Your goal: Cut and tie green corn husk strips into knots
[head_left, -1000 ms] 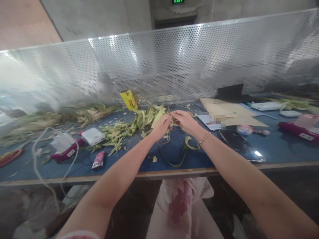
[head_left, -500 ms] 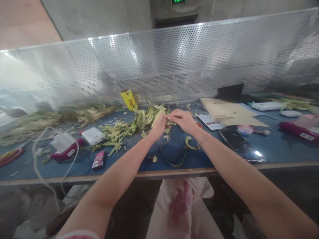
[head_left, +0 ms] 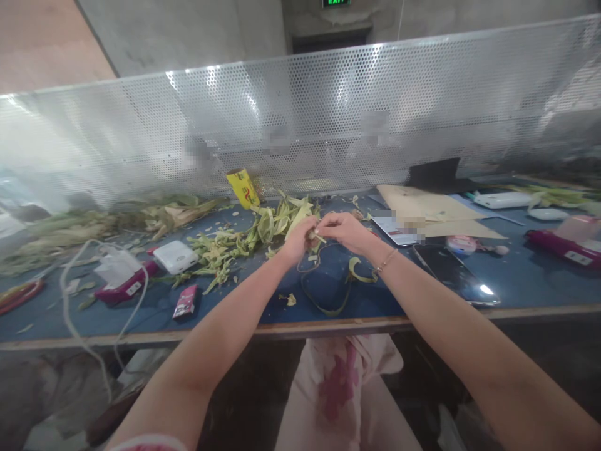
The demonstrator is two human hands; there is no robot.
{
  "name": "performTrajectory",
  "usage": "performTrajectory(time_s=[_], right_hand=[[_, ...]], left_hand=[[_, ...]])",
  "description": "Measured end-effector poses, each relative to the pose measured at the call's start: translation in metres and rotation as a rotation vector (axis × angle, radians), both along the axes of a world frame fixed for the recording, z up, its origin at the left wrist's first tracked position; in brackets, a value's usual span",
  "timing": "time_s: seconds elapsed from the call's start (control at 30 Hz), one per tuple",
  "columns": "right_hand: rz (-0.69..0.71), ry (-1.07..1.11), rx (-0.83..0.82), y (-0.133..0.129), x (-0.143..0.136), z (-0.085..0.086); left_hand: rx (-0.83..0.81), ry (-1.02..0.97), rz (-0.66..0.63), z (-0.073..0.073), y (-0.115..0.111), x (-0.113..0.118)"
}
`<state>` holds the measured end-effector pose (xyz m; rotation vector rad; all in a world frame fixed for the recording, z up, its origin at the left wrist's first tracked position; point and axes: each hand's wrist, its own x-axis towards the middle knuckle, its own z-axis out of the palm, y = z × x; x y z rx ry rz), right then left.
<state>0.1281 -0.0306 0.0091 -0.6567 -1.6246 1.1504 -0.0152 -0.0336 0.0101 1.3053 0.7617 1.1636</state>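
Note:
My left hand (head_left: 300,239) and my right hand (head_left: 345,233) meet above the blue table (head_left: 263,307), at the right end of a heap of pale green leaves (head_left: 275,224). The left fingers are curled round a small piece of pale green leaf or stalk (head_left: 320,238). My right thumb and fingertips pinch at the same piece from the right. The fingers partly hide it. A long thin strip (head_left: 328,311) lies curved on the table below the hands, with a curled leaf (head_left: 359,274) beside it.
On the left are a white device (head_left: 176,257), a pink box (head_left: 186,302), a magenta holder (head_left: 126,285) and a white cable (head_left: 66,300). A yellow cup (head_left: 243,189) leans by the perforated screen (head_left: 310,125). To the right lie a tablet (head_left: 453,275) and brown paper (head_left: 422,207).
My right hand has shifted slightly left and down, and its fingers are more bent. A pale end of the held piece now shows between the hands. The surroundings look the same.

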Motion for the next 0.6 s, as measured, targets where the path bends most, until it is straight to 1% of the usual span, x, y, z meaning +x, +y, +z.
performTrajectory(time_s=[0.1, 0.27, 0.43, 0.6], right_hand=[[-0.032, 0.029, -0.039, -0.0007, -0.0006, 0.0012], [-0.047, 0.065, -0.069, -0.0004, -0.0010, 0.0027], [-0.058, 0.040, -0.033, -0.0006, -0.0010, 0.0028], [-0.080, -0.045, 0.029, 0.0018, 0.0008, 0.0012]], left_hand=[[-0.019, -0.012, -0.013, 0.0008, -0.0009, 0.0000], [0.044, -0.001, -0.058, -0.0001, 0.0006, -0.0019], [0.044, 0.057, -0.042, 0.0018, 0.0013, -0.0016], [0.059, 0.088, -0.028, 0.0050, -0.0008, -0.0005]])
